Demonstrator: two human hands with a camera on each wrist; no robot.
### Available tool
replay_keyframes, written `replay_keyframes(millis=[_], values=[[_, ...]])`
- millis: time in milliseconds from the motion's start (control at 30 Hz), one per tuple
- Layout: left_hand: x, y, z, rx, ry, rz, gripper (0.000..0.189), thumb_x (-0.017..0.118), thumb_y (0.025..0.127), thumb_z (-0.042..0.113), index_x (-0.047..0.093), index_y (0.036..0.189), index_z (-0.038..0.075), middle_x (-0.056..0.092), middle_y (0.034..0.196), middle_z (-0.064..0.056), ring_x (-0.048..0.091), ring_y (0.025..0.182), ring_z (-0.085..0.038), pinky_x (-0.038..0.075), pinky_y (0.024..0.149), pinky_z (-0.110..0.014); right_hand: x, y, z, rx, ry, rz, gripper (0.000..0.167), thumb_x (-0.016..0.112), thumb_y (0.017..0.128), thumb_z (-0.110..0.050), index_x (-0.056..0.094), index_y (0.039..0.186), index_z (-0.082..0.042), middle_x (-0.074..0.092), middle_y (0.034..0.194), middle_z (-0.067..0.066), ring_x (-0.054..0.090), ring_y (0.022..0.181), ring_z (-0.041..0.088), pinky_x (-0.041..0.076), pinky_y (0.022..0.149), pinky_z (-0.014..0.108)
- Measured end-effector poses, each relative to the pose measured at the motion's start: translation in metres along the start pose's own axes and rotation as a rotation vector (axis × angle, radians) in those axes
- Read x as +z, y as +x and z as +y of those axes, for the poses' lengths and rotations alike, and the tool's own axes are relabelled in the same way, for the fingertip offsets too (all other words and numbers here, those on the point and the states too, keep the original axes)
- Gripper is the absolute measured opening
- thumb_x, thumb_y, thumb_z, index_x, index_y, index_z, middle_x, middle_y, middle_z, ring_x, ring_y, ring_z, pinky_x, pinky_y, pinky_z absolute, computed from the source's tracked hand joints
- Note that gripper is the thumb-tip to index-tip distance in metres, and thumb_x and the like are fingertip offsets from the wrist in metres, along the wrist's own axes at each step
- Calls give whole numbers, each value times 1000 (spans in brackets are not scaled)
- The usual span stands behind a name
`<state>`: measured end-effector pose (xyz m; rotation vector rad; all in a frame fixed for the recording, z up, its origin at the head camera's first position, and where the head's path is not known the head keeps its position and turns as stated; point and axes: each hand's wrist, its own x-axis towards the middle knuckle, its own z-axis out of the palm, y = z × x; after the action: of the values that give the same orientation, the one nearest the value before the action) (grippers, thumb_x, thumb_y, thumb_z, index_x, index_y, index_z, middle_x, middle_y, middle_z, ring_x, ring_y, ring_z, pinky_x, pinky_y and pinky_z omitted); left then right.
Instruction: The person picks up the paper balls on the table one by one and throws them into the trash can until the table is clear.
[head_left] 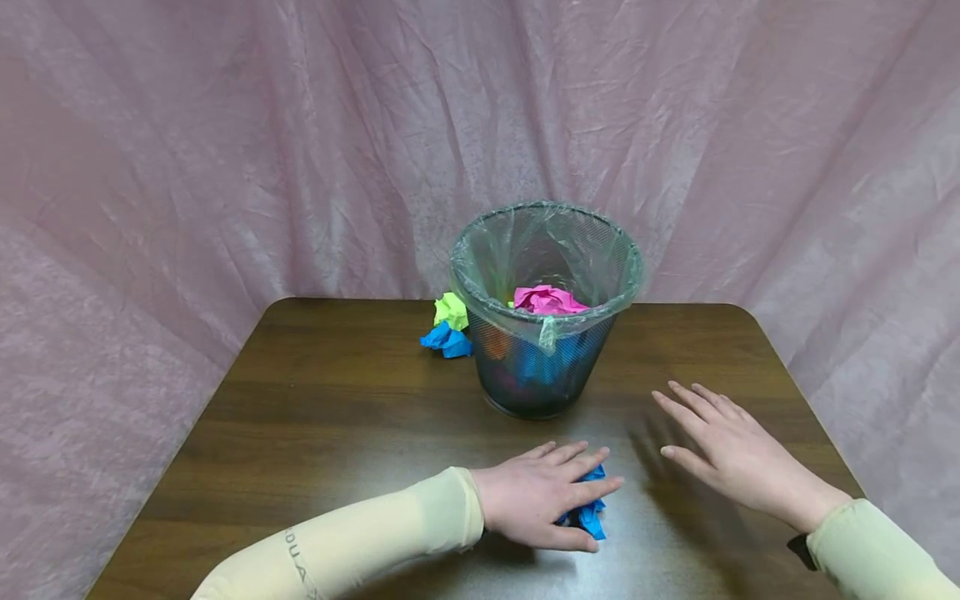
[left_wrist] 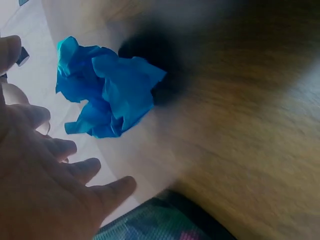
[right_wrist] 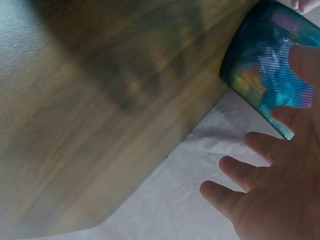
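Observation:
A crumpled ball of blue paper (left_wrist: 117, 92) lies on the table, partly hidden in the head view by my left hand (head_left: 543, 497). Palm down, that hand spreads its fingers just over the ball; the left wrist view shows a gap between them. My right hand (head_left: 738, 454) hovers above the right part of the table with fingers spread, holding nothing. Beyond both hands stands a black mesh wastebasket (head_left: 536, 400) with a clear plastic liner. Inside it, pink crumpled paper (head_left: 547, 298) shows on top, and blue and orange pieces show through the mesh.
Left of the wastebasket, a yellow-green paper ball (head_left: 451, 310) and another blue paper ball (head_left: 447, 340) lie together near the table's back edge. The brown wooden table (head_left: 322, 400) has rounded back corners. A pink curtain (head_left: 360, 150) hangs behind it and along the sides.

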<state>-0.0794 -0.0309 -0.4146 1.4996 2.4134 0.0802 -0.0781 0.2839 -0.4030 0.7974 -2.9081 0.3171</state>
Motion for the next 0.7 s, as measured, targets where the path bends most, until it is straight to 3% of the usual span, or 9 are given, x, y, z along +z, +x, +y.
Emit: replay_keyframes(millis=[233, 467, 700], values=[[8, 11, 8, -45, 45, 1, 73, 33, 100, 73, 13, 163, 43, 7, 171, 3, 14, 155, -24, 29, 119, -48, 3, -6, 6, 35, 4, -4, 71, 65, 100, -46, 39, 159, -15, 36, 161, 20, 33, 143, 51, 20, 118, 61], [15, 15, 14, -47, 62, 11, 65, 36, 102, 68, 20, 162, 47, 7, 172, 1, 20, 154, -28, 37, 114, -48, 11, -7, 12, 50, -16, 2, 73, 66, 99, -46, 38, 160, -17, 34, 162, 20, 30, 144, 52, 19, 117, 65], [18, 17, 16, -33, 89, 9, 58, 43, 105, 58, 27, 160, 46, 5, 172, -2, 27, 151, -30, 42, 111, -40, 20, -6, 10, 46, -40, 11, 77, 62, 100, -52, 32, 162, -20, 25, 166, 18, 25, 147, 51, 8, 119, 66]])
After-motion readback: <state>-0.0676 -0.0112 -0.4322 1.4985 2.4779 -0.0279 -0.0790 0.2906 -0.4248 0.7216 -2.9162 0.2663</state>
